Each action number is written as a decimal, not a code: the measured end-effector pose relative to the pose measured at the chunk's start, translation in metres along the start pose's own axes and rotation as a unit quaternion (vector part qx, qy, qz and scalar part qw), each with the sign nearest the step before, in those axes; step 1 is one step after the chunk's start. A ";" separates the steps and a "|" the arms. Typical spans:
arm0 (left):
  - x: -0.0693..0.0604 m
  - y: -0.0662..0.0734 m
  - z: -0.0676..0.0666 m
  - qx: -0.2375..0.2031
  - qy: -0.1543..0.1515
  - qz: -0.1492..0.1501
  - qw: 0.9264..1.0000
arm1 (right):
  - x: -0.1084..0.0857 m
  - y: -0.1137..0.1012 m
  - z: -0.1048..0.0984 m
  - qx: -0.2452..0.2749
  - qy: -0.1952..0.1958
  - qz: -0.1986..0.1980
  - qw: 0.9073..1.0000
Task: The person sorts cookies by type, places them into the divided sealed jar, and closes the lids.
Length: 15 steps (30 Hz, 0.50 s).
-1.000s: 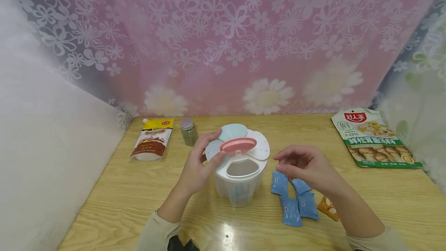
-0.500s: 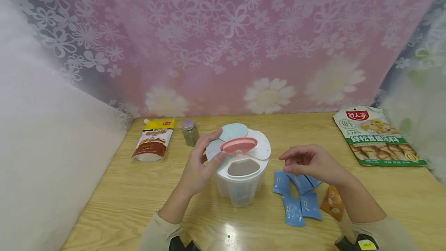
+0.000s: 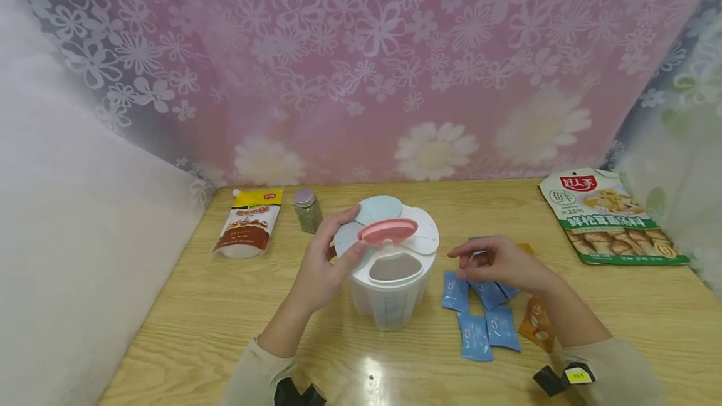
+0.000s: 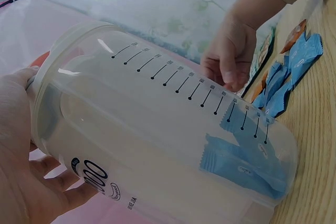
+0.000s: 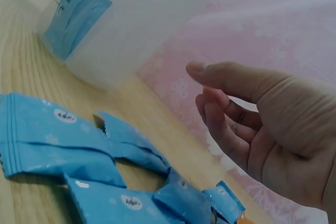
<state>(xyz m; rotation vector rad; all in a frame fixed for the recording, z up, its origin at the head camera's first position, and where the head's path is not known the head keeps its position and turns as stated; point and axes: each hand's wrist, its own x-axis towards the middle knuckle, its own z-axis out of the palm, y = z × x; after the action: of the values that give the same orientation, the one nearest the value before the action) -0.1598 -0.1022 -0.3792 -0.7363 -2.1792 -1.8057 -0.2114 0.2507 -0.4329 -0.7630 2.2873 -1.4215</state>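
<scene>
A clear container [image 3: 393, 306] with scale marks stands upright on the table. My left hand [image 3: 318, 271] grips its white lid from the left, thumb at the raised pink flap [image 3: 388, 231]; the opening [image 3: 395, 267] in front of the flap is uncovered. Through the clear wall, blue packets [image 4: 244, 166] show low down in the left wrist view, also in the right wrist view. Right of the container, my right hand [image 3: 504, 265] hovers with bent fingers and holds nothing. Several blue packets [image 3: 474, 336] lie below it, an orange packet [image 3: 538, 323] beside them.
At the back left lie a brown, white and yellow pouch [image 3: 248, 224] and, upright beside it, a small jar [image 3: 308, 212] with a purplish cap. A large green and white bag [image 3: 612, 218] lies at the back right. A floral curtain [image 3: 361, 67] hangs behind the wooden table [image 3: 225, 318].
My right hand has shifted only slightly, and more of the orange packet shows than a second ago. My left hand keeps its grip on the lid; the flap stays raised.
</scene>
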 end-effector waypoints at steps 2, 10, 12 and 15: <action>0.000 0.000 0.000 0.001 0.001 -0.002 1.000 | 0.002 0.005 0.000 -0.015 -0.005 0.004 1.000; 0.000 0.000 0.000 0.003 0.000 -0.012 1.000 | 0.005 0.018 0.004 -0.049 -0.048 0.041 0.997; 0.000 0.000 0.000 0.004 0.001 -0.013 1.000 | 0.005 0.019 0.006 -0.056 -0.055 0.050 0.996; 0.001 0.000 0.000 0.007 0.000 -0.013 1.000 | 0.005 0.020 0.009 -0.067 -0.062 0.057 0.994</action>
<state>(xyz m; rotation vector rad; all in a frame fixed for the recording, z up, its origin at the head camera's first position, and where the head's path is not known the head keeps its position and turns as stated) -0.1604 -0.1021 -0.3791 -0.7077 -2.2093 -1.8011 -0.2157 0.2485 -0.4545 -0.7250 2.3083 -1.1482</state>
